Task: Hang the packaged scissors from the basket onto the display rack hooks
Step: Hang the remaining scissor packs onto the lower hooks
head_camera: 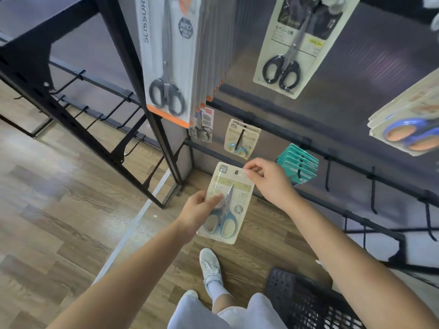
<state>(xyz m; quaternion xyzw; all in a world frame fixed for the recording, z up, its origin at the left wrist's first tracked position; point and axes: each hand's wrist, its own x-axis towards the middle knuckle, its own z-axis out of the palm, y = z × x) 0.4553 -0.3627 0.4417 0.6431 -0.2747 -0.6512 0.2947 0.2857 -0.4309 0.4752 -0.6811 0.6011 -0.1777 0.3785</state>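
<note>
Both hands (197,210) (268,179) pinch pack (228,203) below hook (240,138); hole (236,172) may miss hook if tilted.

The left hand (198,210) grips the lower left of a packaged scissors card (228,203), thumb across its front, while the right hand (266,179) pinches its top right corner. Just above the hands, 1 matching pack (241,138) hangs on a rack hook. A black basket (306,302) sits below the right forearm.
</note>
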